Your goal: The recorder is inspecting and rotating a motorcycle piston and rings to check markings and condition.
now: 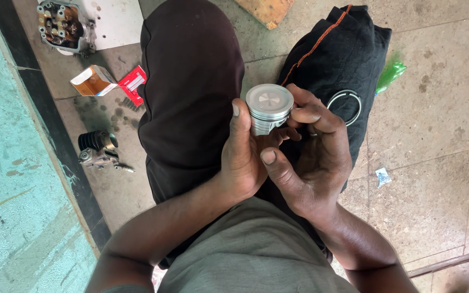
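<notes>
Over the lap: piston (269,107) held in both hands, grooves apparently bare.
Left hand (245,157) and right hand (313,157) fingers closed round piston; ring (344,107) lies unfitted on right knee.

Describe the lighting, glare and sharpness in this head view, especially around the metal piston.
Head view: soft, even daylight with only faint shadows on the floor. The piston crown shows a mild bright sheen, not blown out, and it is sharp, as are the left hand and right hand. The cylinder head at the top left corner looks slightly softer, and straight floor lines bend a little toward the frame edges.
</notes>
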